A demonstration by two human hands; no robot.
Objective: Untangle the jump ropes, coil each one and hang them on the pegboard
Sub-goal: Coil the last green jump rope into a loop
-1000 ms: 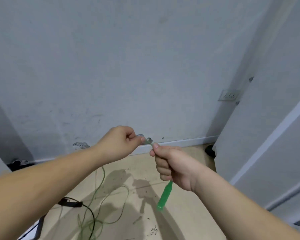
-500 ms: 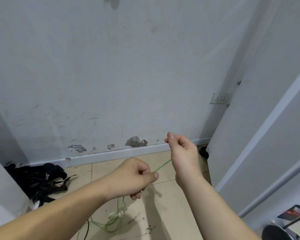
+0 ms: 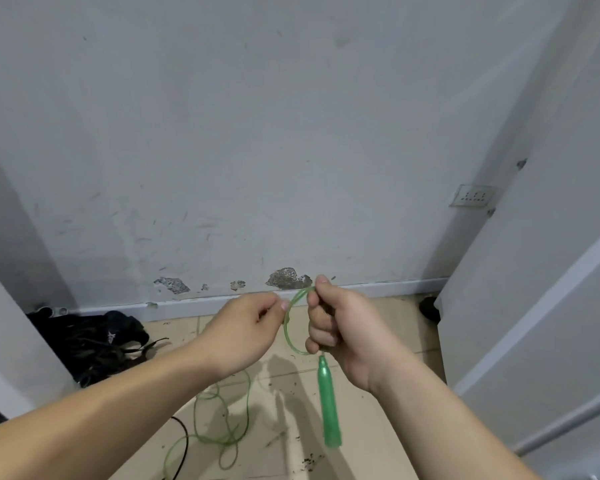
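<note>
A translucent green jump rope (image 3: 289,320) makes one small loop in the air between my hands. My right hand (image 3: 340,322) is closed around the loop's right side, and the rope's green handle (image 3: 329,407) dangles below that fist. My left hand (image 3: 248,329) pinches the loop's left side between thumb and fingers. The remaining green rope (image 3: 222,424) trails down behind my left wrist into loose curls on the tiled floor. A black cord (image 3: 182,445) crosses those curls at the bottom. No pegboard is in view.
A scuffed grey wall with chipped paint (image 3: 288,278) stands straight ahead above a white skirting board. A heap of black straps (image 3: 94,344) lies on the floor at the left. White panels (image 3: 541,306) rise at the right, near a wall socket (image 3: 473,196).
My hands moved together. The right hand dropped from a raised pinch and now grips a small loop, with the green handle hanging in view below it. The left hand rose to the loop.
</note>
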